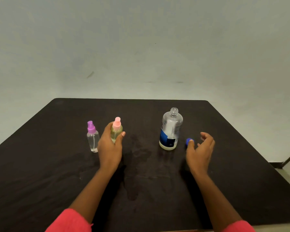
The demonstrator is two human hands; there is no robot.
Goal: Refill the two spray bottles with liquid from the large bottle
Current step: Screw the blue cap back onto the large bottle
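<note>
My left hand (110, 144) grips a small spray bottle with a pink top (116, 129) and a yellowish body, standing on the dark table (57, 173). Just left of it stands a second clear spray bottle with a purple top (92, 137), untouched. The large clear bottle (170, 129) with a blue label stands upright right of centre, its neck uncapped. Its blue cap (189, 140) lies on the table to its right. My right hand (200, 149) hovers right beside the cap with relaxed, spread fingers and holds nothing.
A damp-looking dark patch (137, 153) marks the cloth between my hands. The table's far edge meets a plain pale wall (141, 47). Its right edge drops to the floor (288, 168) at the lower right.
</note>
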